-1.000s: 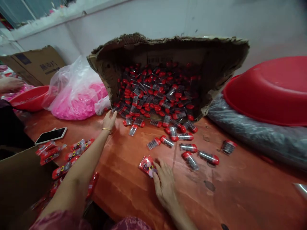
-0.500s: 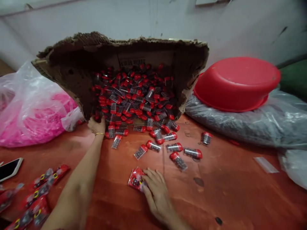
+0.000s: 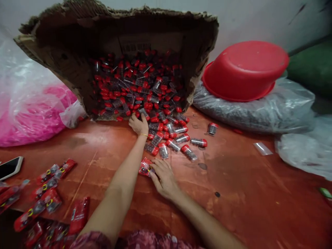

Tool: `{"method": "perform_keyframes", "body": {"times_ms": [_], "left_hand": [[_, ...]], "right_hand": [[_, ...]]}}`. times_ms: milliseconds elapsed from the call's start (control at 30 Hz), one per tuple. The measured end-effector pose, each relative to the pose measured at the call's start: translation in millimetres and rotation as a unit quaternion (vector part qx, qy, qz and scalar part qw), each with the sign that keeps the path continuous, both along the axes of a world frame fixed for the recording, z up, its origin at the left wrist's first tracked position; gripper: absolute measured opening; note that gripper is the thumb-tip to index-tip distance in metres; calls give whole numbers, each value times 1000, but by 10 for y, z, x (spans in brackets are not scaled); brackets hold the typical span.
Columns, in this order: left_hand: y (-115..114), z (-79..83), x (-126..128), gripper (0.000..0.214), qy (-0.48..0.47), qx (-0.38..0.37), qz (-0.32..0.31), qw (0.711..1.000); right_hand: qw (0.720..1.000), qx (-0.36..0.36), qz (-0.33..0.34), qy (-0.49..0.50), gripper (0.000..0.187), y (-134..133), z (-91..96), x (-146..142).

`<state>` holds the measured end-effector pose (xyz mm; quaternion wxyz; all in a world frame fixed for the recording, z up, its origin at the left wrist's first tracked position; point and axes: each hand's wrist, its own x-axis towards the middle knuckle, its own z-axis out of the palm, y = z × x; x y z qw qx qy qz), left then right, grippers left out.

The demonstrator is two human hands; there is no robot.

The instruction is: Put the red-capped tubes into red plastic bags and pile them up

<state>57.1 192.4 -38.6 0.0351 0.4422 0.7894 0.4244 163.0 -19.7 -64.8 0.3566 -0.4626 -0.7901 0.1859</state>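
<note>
Small clear bottles with red caps and dark beads [image 3: 155, 99] fill the mouth of a tipped cardboard box [image 3: 49, 62] and spill onto the table. My left hand [image 3: 138, 125], with a thin bracelet at the wrist, reaches into the bottles at the box's front edge. Its thumb and fingers are apart, with the fingertips partly hidden among bottles. Nearer me, my right hand [image 3: 165, 178] rests on the table. A small red printed packet [image 3: 144, 166] sits at its thumb and fingers, which close on the packet's right edge.
A red plastic basin [image 3: 249, 72] lies upside down on a clear bag of dark items [image 3: 233, 112]. To the left are a bag of pink pieces [image 3: 33, 110], a phone [image 3: 11, 167] and several filled red packets [image 3: 50, 200]. A clear plastic strip [image 3: 263, 148] lies at right.
My left hand has moved right, from the box's left front corner to the spilled bottles, and some bottles have shifted closer together. My right hand stays at the packet. The view has tilted down.
</note>
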Motion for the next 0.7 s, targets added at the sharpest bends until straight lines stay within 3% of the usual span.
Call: {"method": "perform_keyframes", "body": {"times_ms": [100, 200, 300, 367, 467, 533, 700], "left_hand": [[-134, -11, 240, 48, 6, -23, -40, 999], [-286, 9, 393, 54, 35, -64, -130, 989], [-411, 122, 403, 61, 59, -146, -248, 956], [-499, 245, 318, 61, 64, -186, -286, 938], [-746, 422, 89, 64, 82, -177, -274, 942], [-1030, 472, -86, 63, 92, -169, -262, 946], [-1866, 291, -397, 41, 144, -230, -263, 926]], "right_hand": [[1000, 16, -5, -11, 28, 0, -15, -6], [999, 25, -8, -34, 28, -3, 2, -14], [998, 26, -10, -59, 28, -1, 30, -27], [997, 26, -18, -73, 29, 5, 44, -39], [993, 17, -53, -102, 31, 13, 56, -66], [988, 2, -85, -127, 34, 5, 64, -97], [987, -8, -86, -136, 38, -35, 92, -199]]}}
